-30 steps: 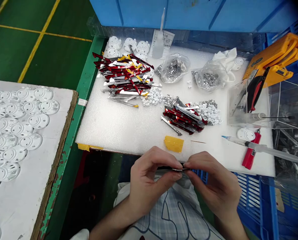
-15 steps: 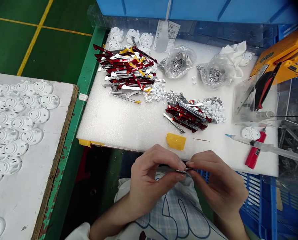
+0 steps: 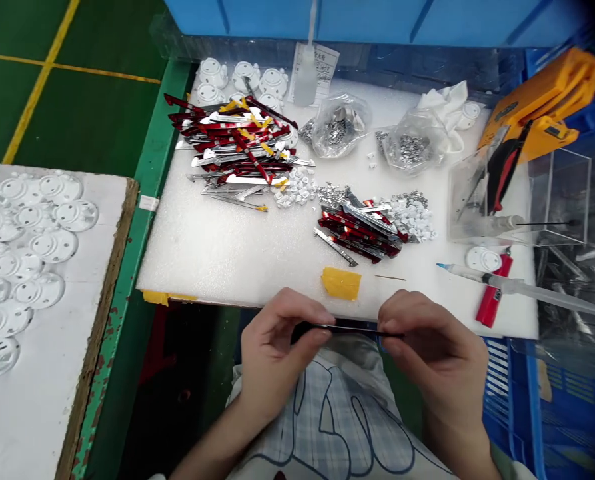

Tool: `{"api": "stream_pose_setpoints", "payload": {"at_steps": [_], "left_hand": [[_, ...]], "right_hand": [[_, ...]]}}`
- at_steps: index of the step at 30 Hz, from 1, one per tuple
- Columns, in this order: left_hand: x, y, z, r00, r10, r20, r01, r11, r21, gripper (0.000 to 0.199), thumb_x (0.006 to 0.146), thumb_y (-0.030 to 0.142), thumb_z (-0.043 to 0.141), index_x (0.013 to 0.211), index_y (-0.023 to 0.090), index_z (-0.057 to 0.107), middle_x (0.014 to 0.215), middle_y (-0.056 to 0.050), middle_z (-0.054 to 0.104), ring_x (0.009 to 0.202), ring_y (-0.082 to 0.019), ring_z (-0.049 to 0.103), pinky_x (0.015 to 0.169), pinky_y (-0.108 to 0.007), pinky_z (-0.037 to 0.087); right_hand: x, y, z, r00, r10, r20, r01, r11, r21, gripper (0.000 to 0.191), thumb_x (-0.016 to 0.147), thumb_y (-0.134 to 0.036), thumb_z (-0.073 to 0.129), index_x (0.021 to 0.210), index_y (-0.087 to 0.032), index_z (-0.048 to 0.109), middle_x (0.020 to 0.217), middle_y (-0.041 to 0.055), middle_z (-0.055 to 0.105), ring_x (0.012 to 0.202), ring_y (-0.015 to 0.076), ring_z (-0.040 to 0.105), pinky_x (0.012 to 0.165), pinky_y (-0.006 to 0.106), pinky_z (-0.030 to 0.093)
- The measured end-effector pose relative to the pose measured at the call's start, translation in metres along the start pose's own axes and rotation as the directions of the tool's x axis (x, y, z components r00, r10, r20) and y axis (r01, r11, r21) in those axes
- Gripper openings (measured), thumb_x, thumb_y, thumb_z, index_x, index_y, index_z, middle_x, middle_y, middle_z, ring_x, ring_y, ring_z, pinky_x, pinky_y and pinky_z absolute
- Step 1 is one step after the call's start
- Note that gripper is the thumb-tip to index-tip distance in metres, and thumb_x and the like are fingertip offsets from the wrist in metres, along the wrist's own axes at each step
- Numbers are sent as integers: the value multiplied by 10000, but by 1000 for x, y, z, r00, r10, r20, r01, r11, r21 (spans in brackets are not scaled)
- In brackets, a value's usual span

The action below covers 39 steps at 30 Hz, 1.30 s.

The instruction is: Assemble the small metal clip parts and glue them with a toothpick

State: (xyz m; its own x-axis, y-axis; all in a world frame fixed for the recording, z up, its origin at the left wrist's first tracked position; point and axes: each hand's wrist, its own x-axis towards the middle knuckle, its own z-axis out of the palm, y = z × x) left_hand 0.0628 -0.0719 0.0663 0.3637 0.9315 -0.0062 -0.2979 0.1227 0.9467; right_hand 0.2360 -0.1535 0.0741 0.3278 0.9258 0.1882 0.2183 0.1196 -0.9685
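Note:
My left hand (image 3: 282,357) and my right hand (image 3: 432,360) pinch opposite ends of a thin dark strip (image 3: 357,329), which is seen edge-on in front of my lap. Its face is turned out of sight. Just beyond my hands lies a piece of yellow tape (image 3: 342,284) near the front edge of the foam board. Farther back is a small pile of red and silver strips (image 3: 360,230), with small white parts (image 3: 417,219) heaped beside it. A larger heap of similar strips (image 3: 242,143) lies at the back left.
Round white parts (image 3: 37,247) cover the board at left. Two plastic bags of small metal pieces (image 3: 341,127) lie at the back. At right are a clear box (image 3: 522,200) with pliers (image 3: 510,167), a brush pen (image 3: 517,283) and a red marker (image 3: 492,297).
My hands have moved apart, and the thin strip now shows stretched between them. The whole view has shifted, so the table appears farther left.

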Motion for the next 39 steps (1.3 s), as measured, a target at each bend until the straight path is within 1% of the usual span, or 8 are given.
{"api": "stream_pose_setpoints", "payload": {"at_steps": [5,11,15,19,22,28,34,39], "left_hand": [[-3,-9,-12,998,-56,-15,58,988,140,92,921,155,817,858,216,789,802,-4,772,774,-131,741,743,-186,610],[-4,-13,-12,997,-65,34,55,974,221,111,919,117,786,872,217,791,826,-21,792,785,-161,750,751,-227,612],[-5,-12,-13,994,-25,107,-7,956,294,106,931,130,794,965,228,815,901,-36,819,854,-175,763,818,-242,612],[-5,-5,-10,978,36,203,-102,940,325,178,952,223,813,1126,253,831,996,-50,843,902,-188,783,835,-253,627],[-1,1,-6,971,50,235,-124,942,313,143,1002,311,761,1103,263,851,950,-43,850,843,-171,783,786,-232,626],[6,4,-3,950,-143,277,71,965,254,171,1004,366,749,954,287,893,852,-25,832,750,-162,757,697,-221,598],[5,0,-3,917,-286,279,274,958,80,129,902,413,867,946,292,875,848,10,813,793,-126,734,770,-182,569],[3,-3,3,937,-270,220,266,963,48,137,872,350,905,865,236,829,806,14,779,766,-113,706,753,-174,554]], "right_hand": [[10,-6,9,999,52,-10,-49,976,210,130,944,-130,750,989,-246,713,835,0,681,791,167,626,705,290,537],[16,-12,14,1000,9,-17,-7,990,144,66,975,-212,774,997,-250,725,837,-2,700,762,161,621,673,299,511],[16,-10,14,1000,-7,-11,8,993,116,64,978,-207,770,998,-253,731,839,0,712,767,164,631,676,304,521],[16,-7,13,1000,28,-3,-27,993,113,54,968,-226,786,982,-261,748,832,6,720,757,172,640,654,309,520],[14,-5,12,998,52,21,-54,990,131,60,965,-224,787,989,-271,760,831,1,725,754,169,636,655,306,515],[15,-1,6,989,94,118,-112,980,163,31,969,-259,787,988,-283,782,845,-5,702,778,159,628,680,290,525],[16,0,5,979,100,179,-125,983,132,103,1015,-345,745,1086,-326,818,885,0,666,792,145,625,677,265,524],[12,-2,8,988,78,135,-96,987,132,86,1001,-314,768,1082,-298,791,894,-14,684,800,136,622,690,258,522]]}}
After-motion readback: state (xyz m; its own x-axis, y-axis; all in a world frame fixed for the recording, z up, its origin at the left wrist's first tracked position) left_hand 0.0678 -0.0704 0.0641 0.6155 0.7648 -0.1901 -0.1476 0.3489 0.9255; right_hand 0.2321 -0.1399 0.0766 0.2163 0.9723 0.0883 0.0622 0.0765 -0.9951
